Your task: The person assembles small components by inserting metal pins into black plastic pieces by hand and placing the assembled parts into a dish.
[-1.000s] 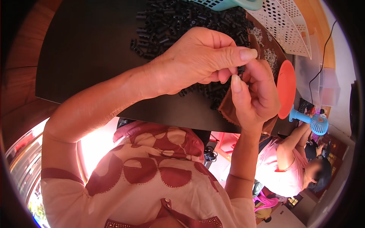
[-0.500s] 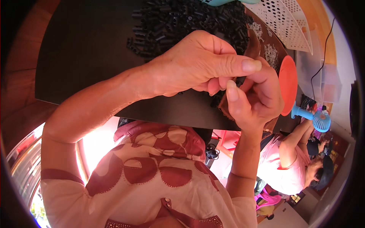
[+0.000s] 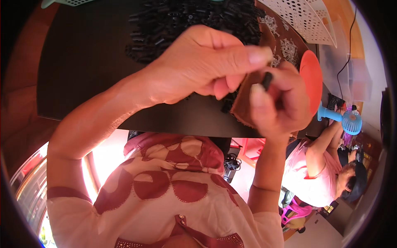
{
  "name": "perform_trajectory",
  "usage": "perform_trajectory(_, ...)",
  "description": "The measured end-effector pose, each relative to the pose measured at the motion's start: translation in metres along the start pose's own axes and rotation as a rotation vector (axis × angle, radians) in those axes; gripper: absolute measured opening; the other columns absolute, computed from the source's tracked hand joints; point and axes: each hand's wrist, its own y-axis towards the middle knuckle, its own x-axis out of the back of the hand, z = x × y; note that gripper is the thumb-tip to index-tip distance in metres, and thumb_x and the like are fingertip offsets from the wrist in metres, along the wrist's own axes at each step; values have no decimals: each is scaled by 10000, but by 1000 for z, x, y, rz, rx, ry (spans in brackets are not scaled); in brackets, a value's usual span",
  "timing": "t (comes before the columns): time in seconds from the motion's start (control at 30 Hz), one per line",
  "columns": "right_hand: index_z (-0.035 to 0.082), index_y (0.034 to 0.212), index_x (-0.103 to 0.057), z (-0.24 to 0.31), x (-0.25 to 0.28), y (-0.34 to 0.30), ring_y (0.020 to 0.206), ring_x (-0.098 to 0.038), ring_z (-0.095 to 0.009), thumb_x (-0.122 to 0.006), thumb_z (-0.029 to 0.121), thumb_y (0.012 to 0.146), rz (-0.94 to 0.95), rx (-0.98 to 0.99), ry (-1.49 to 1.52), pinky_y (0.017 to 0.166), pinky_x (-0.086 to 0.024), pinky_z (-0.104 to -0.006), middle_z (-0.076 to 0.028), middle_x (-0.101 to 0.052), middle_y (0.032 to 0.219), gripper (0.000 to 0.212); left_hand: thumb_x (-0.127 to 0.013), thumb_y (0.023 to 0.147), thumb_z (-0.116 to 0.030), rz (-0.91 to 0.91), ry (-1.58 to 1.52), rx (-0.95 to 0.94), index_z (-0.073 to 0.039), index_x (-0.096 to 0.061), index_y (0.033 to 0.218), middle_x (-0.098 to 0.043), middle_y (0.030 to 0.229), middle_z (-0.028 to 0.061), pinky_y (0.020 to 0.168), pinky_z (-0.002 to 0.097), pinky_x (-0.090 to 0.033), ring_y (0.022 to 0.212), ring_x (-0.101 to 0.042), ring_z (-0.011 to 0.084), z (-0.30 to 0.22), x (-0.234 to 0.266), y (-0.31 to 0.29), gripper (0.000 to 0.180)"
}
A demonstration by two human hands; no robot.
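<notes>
Above the dark table [image 3: 82, 74], my right hand [image 3: 281, 103] is closed, blurred by motion, and pinches a small black plastic tube [image 3: 267, 79] between thumb and fingers. Just left of it and slightly higher, my left hand [image 3: 215, 60] is closed too, thumb pressed on the forefinger. Whatever lies in that pinch is too small to make out. Behind the hands spreads a heap of similar black tubes [image 3: 161, 33]. Small silvery metal pieces [image 3: 288, 50] lie in piles on a brown cloth [image 3: 245, 101], right of the heap.
A round red dish [image 3: 311, 80] stands right of my right hand, beside a small blue fan [image 3: 350, 123]. A perforated white basket [image 3: 304, 18] is at the far right; a green basket [image 3: 76, 1] edges in at far left. Another person [image 3: 318, 173] sits to the right.
My hands have come apart a little, and the black tube now shows in my right hand. The left hand has shifted slightly left and up.
</notes>
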Motion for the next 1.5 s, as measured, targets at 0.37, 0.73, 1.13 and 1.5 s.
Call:
perform_trajectory(0.37, -57, 1145, -647, -82, 135, -46, 723, -526, -89, -672, 239, 912, 95, -775, -506, 658, -438, -250, -35, -600, 763, 378, -439, 1034, -416, 23, -346, 3, -55, -593, 629, -544, 580, 58, 407, 229, -256, 450, -402, 107, -2, 16, 1, 564)
perform_trajectory(0.73, 14, 1045, -643, -58, 49, -3, 686, -554, -137, -621, 48, 905, 310, -332, -175, 650, -449, -258, -62, -590, 829, 145, -424, 1041, -388, -105, -315, -222, -62, -565, 630, -500, 533, 69, 404, 244, -252, 416, -357, 122, -5, 34, 6, 544)
perform_trajectory(1.13, 27, 1010, -641, -54, -13, 39, 838, -621, -334, -575, 25, 856, 543, -61, -298, 729, -496, -404, -122, -625, 894, 167, -453, 1032, -378, -158, -336, -307, -68, -577, 678, -512, 572, 44, 415, 238, -247, 440, -370, 114, -13, 33, 2, 486)
perform_trajectory(1.5, 3, 1012, -633, -47, 60, 19, 714, -609, -207, -601, -1, 869, 468, -401, -306, 668, -476, -309, -105, -642, 856, 147, -453, 1032, -379, -51, -372, -269, -66, -579, 683, -518, 587, 45, 428, 242, -257, 466, -387, 116, -8, 29, 8, 485)
